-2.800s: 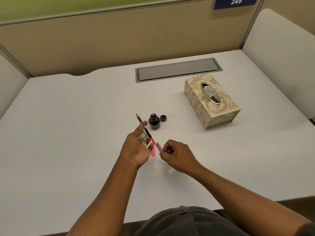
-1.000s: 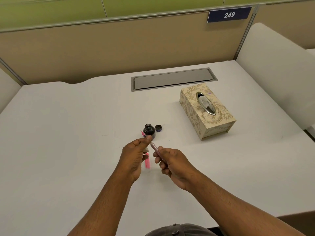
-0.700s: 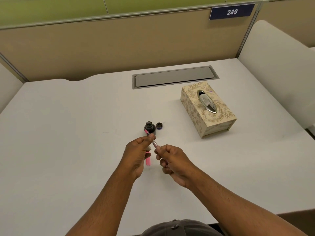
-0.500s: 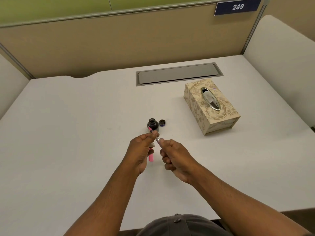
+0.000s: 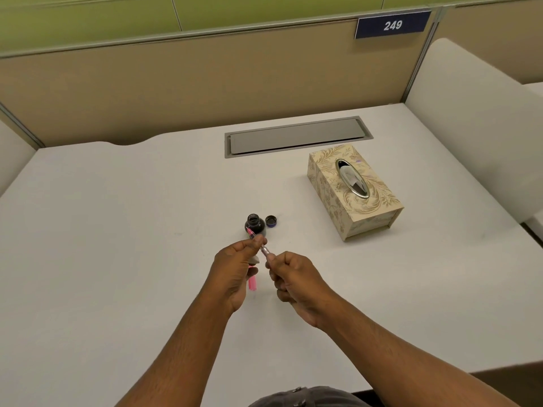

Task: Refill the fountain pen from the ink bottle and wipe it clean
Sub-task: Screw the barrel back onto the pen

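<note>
While my two forearms reach in from the near edge of the white desk (image 5: pixel 117 230), my left hand (image 5: pixel 235 271) curls its thumb and forefinger around the fountain pen (image 5: pixel 260 243) near its front end, and my right hand (image 5: pixel 296 282) pinches the pen's rear end between closed fingertips. The pen slants up and away from me, its pink tip overlapping the lower front of the ink bottle (image 5: pixel 255 224); whether the tip touches the glass cannot be told. A pink piece (image 5: pixel 252 282) shows below my left hand, and a pale scrap (image 5: pixel 255 260) is tucked in that palm; both are partly hidden and hard to identify. The bottle stands open, its cap (image 5: pixel 271 221) lying just beside it on the right. Farther right sits the tissue box (image 5: pixel 352 195), well apart from the bottle. Bare desk lies left of my hands. Beyond, a grey cable hatch (image 5: pixel 296 136) meets the partition (image 5: pixel 205 80).
</note>
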Tool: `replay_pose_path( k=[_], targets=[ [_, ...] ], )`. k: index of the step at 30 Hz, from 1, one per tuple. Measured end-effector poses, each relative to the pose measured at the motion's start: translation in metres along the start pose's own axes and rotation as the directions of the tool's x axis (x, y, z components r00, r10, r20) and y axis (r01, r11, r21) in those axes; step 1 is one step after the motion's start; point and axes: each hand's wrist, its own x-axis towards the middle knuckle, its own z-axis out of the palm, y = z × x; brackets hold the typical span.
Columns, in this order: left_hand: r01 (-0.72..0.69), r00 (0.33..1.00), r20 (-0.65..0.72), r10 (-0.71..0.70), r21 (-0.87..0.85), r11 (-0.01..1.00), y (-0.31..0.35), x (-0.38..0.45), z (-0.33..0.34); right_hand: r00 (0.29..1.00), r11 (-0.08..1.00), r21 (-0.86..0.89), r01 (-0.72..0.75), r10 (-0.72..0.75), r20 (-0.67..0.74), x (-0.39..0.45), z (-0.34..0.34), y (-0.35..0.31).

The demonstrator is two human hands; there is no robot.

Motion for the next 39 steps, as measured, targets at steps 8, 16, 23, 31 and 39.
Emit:
replay_pose_path(
  k=[8,16,23,31,39],
  targets=[
    [0.010,1.000,0.017,-0.010,-0.023,1.000,0.0000,0.0007,-0.0008,0.997,0.995,-0.080,0.060,-0.064,-0.046,0.0020,0.0025,-0.0017],
    [0.009,1.000,0.025,-0.009,-0.003,1.000,0.0001,0.0015,0.0008,1.000,1.000,-0.007,0.015,-0.015,-0.019,0.0008,0.0017,-0.0020],
    [0.001,1.000,0.030,-0.002,0.021,1.000,0.0012,0.0006,0.0001,1.000,0.999,0.025,-0.021,0.021,-0.013,-0.0002,0.0009,-0.0015],
    [0.019,1.000,0.009,-0.019,0.030,0.999,0.0052,0.0009,0.0012,0.999,1.000,-0.018,-0.022,0.022,-0.037,-0.0002,0.0030,-0.0020],
    [0.023,0.999,0.031,-0.024,0.033,0.999,0.0030,-0.0004,0.0015,0.999,1.000,-0.022,0.005,-0.006,-0.039,0.0003,0.0020,0.0010]
  ],
)
